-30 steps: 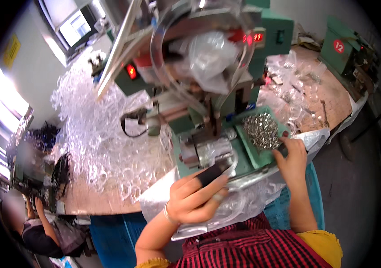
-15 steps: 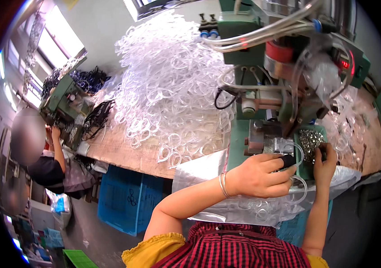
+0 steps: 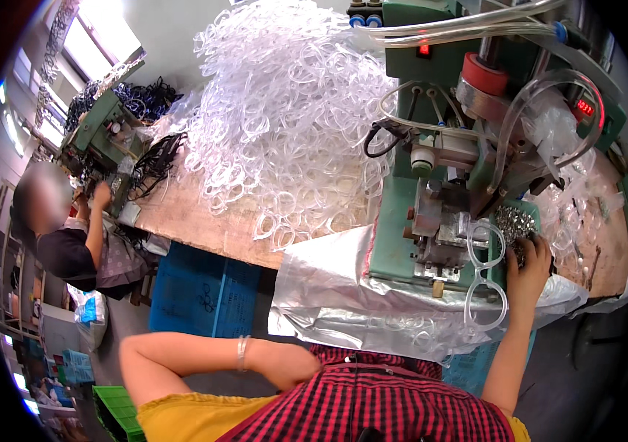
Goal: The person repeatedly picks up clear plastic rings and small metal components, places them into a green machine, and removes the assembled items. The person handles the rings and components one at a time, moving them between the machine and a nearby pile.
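A clear plastic eyeglass frame [image 3: 486, 275] rests at the front of the green press machine [image 3: 391, 254], beside its metal fixture [image 3: 439, 236]. One rim lies by the fixture and the other hangs over the machine's front edge; neither hand touches it. My right hand [image 3: 528, 269] reaches into a green tray [image 3: 535, 210] of small shiny metal parts [image 3: 513, 221]. Its fingers are bent down among the parts, and what they pinch is hidden. At my waist, against the red-and-black checked apron, is my left hand [image 3: 292, 368], its fingers out of sight.
A tall heap of clear eyeglass frames [image 3: 292, 125] covers the table's left part. Silver sheeting [image 3: 321, 287] drapes over the front edge, with loose frames on it. A blue crate [image 3: 196, 295] stands below. A co-worker [image 3: 71, 247] sits at another machine [image 3: 104, 129] on the left.
My left hand has left the eyeglass frame and drawn back left to my waist. The frame now stays at the fixture by itself. My right hand remains at the tray, fingers lower among the parts.
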The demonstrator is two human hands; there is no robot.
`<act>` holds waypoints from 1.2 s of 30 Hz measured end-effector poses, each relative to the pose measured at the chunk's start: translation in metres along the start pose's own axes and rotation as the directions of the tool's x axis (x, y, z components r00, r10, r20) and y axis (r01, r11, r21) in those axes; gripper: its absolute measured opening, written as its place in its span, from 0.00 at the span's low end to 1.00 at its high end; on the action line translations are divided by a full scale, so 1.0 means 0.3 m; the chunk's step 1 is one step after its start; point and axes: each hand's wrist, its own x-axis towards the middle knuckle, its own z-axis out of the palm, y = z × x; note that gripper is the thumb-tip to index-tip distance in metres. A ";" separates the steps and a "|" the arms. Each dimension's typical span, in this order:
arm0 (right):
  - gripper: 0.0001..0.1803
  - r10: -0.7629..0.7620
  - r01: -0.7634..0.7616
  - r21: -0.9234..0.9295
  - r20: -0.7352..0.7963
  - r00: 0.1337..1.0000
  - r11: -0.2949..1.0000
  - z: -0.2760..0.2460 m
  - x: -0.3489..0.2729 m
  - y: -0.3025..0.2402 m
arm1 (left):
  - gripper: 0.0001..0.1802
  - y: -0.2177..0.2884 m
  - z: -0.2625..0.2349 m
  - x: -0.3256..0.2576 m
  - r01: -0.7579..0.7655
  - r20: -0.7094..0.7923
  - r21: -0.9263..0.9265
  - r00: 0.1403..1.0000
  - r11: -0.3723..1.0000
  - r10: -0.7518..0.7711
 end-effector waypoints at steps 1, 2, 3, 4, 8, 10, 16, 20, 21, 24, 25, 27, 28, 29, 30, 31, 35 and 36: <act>0.11 0.014 -0.014 0.002 0.006 1.000 1.000 0.010 -0.007 -0.004 | 0.19 -0.050 0.027 0.041 0.081 0.062 0.126 0.994 0.989 -0.089; 0.10 0.026 -0.026 -0.002 0.009 1.000 1.000 0.017 -0.008 -0.004 | 0.19 -0.040 0.015 0.059 0.036 0.024 0.045 0.999 0.998 -0.037; 0.10 0.039 -0.039 -0.006 0.013 0.999 0.999 0.023 -0.008 -0.003 | 0.19 -0.024 -0.002 0.066 -0.012 -0.019 -0.034 1.000 0.999 0.011; 0.09 0.054 -0.055 0.022 0.007 0.998 0.998 0.030 0.000 0.001 | 0.19 -0.021 -0.058 0.029 0.119 0.007 0.076 0.993 0.990 -0.120; 0.08 0.077 -0.074 0.108 -0.027 0.997 0.991 0.013 0.019 0.050 | 0.15 0.071 -0.412 -0.114 0.648 -0.758 0.014 0.503 0.762 -0.414; 0.08 0.105 -0.093 0.201 -0.049 0.993 0.975 0.045 0.052 0.033 | 0.17 -0.118 -0.452 -0.162 0.840 -0.989 -0.062 0.020 0.538 -0.146; 0.08 0.302 -0.279 0.379 -0.001 0.953 0.882 0.057 0.050 0.009 | 0.14 -0.408 -0.471 -0.006 0.637 -0.791 -0.605 -0.552 0.478 -0.265; 0.08 0.453 -0.456 0.494 0.136 0.881 0.740 -0.054 -0.034 0.031 | 0.09 -0.295 -0.450 0.010 0.677 -0.876 -0.262 -0.466 0.688 0.126; 0.08 0.444 -0.458 0.531 0.162 0.881 0.713 -0.069 -0.044 0.037 | 0.09 -0.297 -0.462 0.003 0.787 -0.855 -0.104 -0.383 0.608 0.350; 0.07 0.373 -0.445 0.637 0.254 0.892 0.630 -0.166 -0.025 -0.048 | 0.07 -0.324 -0.509 -0.010 0.201 -0.916 0.054 -0.381 0.978 0.129; 0.08 0.324 -0.384 0.717 0.230 0.918 0.581 -0.184 0.021 -0.101 | 0.08 -0.277 -0.527 0.008 -0.078 -0.949 -0.054 -0.307 0.995 -0.075; 0.09 0.195 -0.356 0.785 0.298 0.934 0.507 -0.187 0.130 -0.188 | 0.13 -0.256 -0.554 0.046 0.042 -0.952 -0.078 -0.301 0.996 -0.062; 0.08 0.102 -0.303 0.821 0.291 0.951 0.483 -0.178 0.187 -0.234 | 0.15 -0.272 -0.564 0.071 0.040 -0.953 -0.133 -0.280 0.990 -0.117; 0.10 0.054 -0.299 0.830 0.311 0.949 0.471 -0.145 0.220 -0.257 | 0.17 -0.282 -0.561 0.095 0.047 -0.950 -0.187 -0.264 0.981 -0.168; 0.15 0.129 -0.322 0.871 0.295 0.947 0.371 -0.102 0.217 -0.291 | 0.17 -0.277 -0.533 0.120 -0.033 -0.950 -0.167 -0.262 0.985 -0.170; 0.20 0.131 -0.357 0.895 0.333 0.934 0.269 -0.069 0.206 -0.294 | 0.18 -0.274 -0.502 0.155 -0.114 -0.952 -0.143 -0.254 0.983 -0.168; 0.25 0.151 -0.422 0.890 0.400 0.904 0.172 -0.087 0.189 -0.302 | 0.18 -0.129 -0.461 0.237 -0.429 -0.939 0.036 -0.324 0.902 -0.117; 0.26 0.144 -0.411 0.892 0.388 0.910 0.190 -0.092 0.205 -0.296 | 0.16 -0.029 -0.479 0.258 -0.481 -0.941 0.231 -0.333 0.846 0.068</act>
